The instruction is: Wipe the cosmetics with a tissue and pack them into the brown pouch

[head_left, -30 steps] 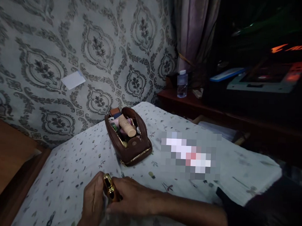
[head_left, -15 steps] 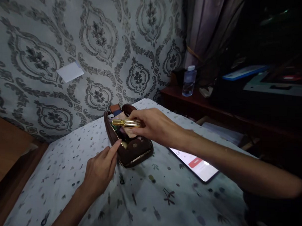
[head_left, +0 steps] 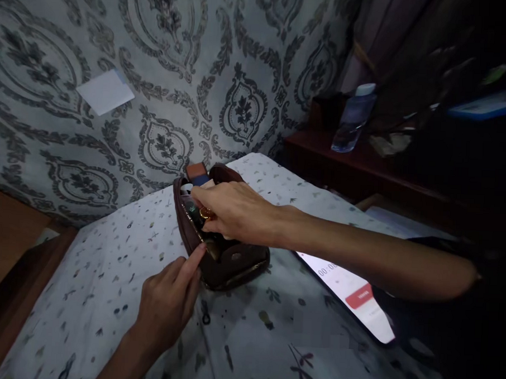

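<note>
A brown zippered pouch [head_left: 240,262] lies open on the patterned bedsheet, its mouth facing up. My right hand [head_left: 239,211] reaches down into it, fingers closed around a gold lipstick tube [head_left: 206,213] that is mostly hidden by the fingers. At the pouch's near left side, my left hand [head_left: 170,297] holds the zippered rim, the index fingertip on the edge and the other fingers bent. Mixed small items show dimly inside, too dark to name. A brown and blue strap-like piece [head_left: 197,172] sticks out at the far end.
Right of the pouch, a lit phone or tablet [head_left: 344,294] lies partly under my right forearm. A clear water bottle [head_left: 353,120] stands on a dark red ledge [head_left: 313,158]. The patterned wall [head_left: 163,135] rises behind the bed, with a white card [head_left: 105,92] on it.
My right hand has lowered the gold lipstick tube from above the pouch into its opening. My left hand stays at the rim. The camera view has shifted and tilted.
</note>
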Demonstrator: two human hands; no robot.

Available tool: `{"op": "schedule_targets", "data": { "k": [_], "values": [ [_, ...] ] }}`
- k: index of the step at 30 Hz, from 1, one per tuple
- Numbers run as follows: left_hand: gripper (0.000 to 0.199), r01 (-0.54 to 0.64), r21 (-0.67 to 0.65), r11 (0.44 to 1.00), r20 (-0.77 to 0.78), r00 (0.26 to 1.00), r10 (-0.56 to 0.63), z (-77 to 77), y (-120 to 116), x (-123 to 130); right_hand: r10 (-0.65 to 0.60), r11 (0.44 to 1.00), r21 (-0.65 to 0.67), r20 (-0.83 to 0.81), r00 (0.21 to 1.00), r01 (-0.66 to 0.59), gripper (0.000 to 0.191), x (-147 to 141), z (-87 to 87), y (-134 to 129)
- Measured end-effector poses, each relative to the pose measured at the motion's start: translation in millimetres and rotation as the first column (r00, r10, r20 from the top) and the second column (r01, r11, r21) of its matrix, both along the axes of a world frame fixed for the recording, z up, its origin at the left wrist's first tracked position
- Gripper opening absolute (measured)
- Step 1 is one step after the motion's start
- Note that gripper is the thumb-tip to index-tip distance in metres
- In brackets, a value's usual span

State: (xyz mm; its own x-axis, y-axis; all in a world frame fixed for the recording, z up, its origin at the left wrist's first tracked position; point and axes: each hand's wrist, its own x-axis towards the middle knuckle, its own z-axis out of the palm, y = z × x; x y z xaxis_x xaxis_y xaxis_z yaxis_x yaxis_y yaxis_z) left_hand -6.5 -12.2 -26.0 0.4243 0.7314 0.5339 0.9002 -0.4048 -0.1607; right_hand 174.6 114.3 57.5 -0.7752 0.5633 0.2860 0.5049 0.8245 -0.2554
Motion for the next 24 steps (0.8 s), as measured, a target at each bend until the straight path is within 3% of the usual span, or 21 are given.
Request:
{"op": "schedule_targets", "data": {
  "k": [7, 13, 20, 24],
  "values": [
    [0.043, 0.018, -0.012, 1.0, 0.032, 0.999, -0.018, -3.4, 0, -1, 0.026, 0.998, 0.048, 0.036, 0.999, -0.027, 0.022, -10, -9.0, 6],
    [0.046, 0.008, -0.026, 1.0, 0.032, 0.999, -0.007, -3.1, -1, -1, 0.048, 0.999, 0.012, 0.039, 0.998, -0.048, 0.013, -8, -4.5, 7],
    [0.037, 0.013, -0.068, 0.998, 0.117, 0.993, -0.005, -2.8, -18, -5, -0.016, 1.0, 0.006, -0.206, 0.978, 0.017, 0.002, 5, -0.6, -5],
    [0.021, -0.091, -0.133, 0.987, 0.244, 0.962, 0.121, -10.6, -34, -22, 0.056, 0.997, -0.035, -0.363, 0.93, -0.074, 0.013, 10, -12.4, -38]
  ]
}}
